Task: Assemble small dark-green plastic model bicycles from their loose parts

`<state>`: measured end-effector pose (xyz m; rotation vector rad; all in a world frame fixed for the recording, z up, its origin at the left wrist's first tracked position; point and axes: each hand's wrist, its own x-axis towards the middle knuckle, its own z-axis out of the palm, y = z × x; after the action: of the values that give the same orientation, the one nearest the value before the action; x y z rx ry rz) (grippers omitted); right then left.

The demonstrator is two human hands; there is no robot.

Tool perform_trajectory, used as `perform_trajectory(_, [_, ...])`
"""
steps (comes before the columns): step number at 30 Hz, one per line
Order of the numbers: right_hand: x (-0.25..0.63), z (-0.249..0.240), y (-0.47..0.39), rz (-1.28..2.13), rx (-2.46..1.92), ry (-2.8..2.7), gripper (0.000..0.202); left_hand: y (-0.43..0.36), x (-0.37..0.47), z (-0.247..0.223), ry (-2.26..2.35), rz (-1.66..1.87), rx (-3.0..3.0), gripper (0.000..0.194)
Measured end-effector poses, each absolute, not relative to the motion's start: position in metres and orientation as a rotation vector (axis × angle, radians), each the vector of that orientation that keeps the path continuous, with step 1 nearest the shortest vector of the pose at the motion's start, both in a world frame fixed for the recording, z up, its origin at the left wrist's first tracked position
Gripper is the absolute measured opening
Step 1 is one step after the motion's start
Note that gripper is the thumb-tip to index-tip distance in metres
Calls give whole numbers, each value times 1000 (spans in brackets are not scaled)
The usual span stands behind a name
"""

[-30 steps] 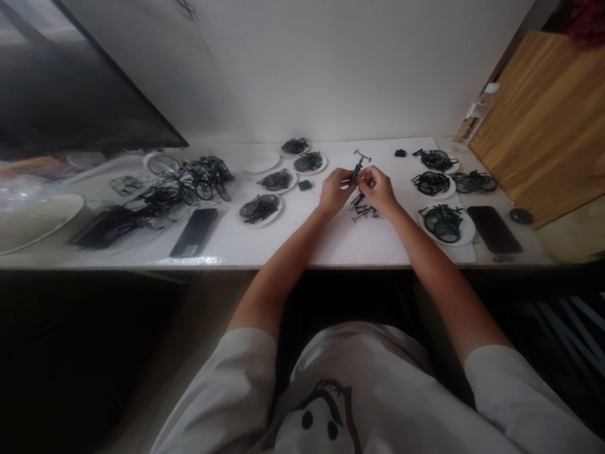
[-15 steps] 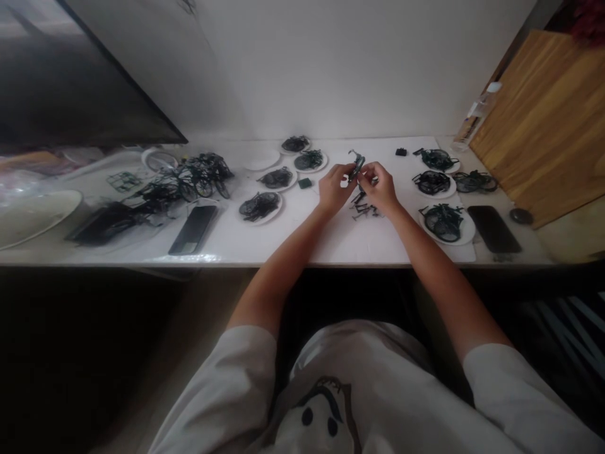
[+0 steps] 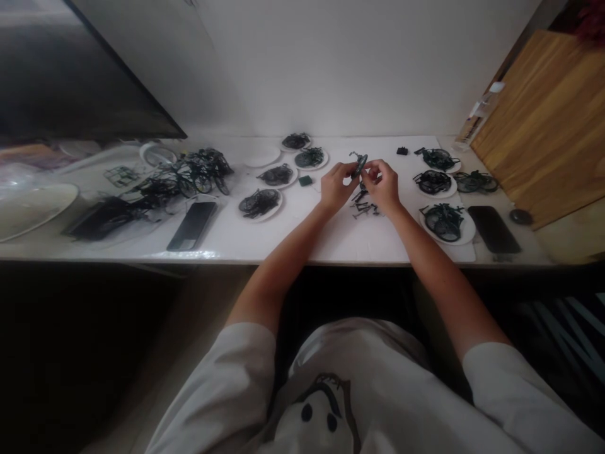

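Between my two hands, a small dark model bicycle part [image 3: 360, 165] with a wheel and what looks like handlebars is held up above the white board. My left hand [image 3: 337, 186] pinches it from the left side. The fingers of my right hand [image 3: 384, 186] are closed on its right side. Below my hands, partly covered by the right one, several dark thin frame pieces [image 3: 363, 207] lie on the board. A small dark green block [image 3: 305, 181] rests to the left of my left hand.
Plates with dark parts stand left [image 3: 260, 204] and right [image 3: 447, 224]. At the left, assembled model bicycles [image 3: 208, 173] crowd beside a phone [image 3: 193, 226]. A dark phone [image 3: 494, 229], a bottle [image 3: 479, 116] and a wooden panel [image 3: 543, 126] are at the right.
The held part has turned slightly, so its wheel shows more. My hands have shifted a little to the right; the things on the table have stayed put.
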<state>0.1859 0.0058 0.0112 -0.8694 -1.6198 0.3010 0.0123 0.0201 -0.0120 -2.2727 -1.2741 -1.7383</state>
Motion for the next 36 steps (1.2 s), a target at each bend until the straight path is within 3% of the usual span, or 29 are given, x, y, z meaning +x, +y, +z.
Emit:
perform_trajectory(7, [188,7,11,265,-869,-1641,28,24,13,-16,-1270,-1797,-2314,26])
perform_trajectory(17, [187,10,9,377,-914,-1664,55,19,14,-12,-1281,-1869,-2349,20])
perform_trajectory(30, [184,14,3,432,-937,-1614,38,17,15,-10,-1322,-1866,-2355,20])
perform_trajectory(36, [187,9,13,505,-941,-1600,55,16,13,-8,-1328,-1859,-2394,23])
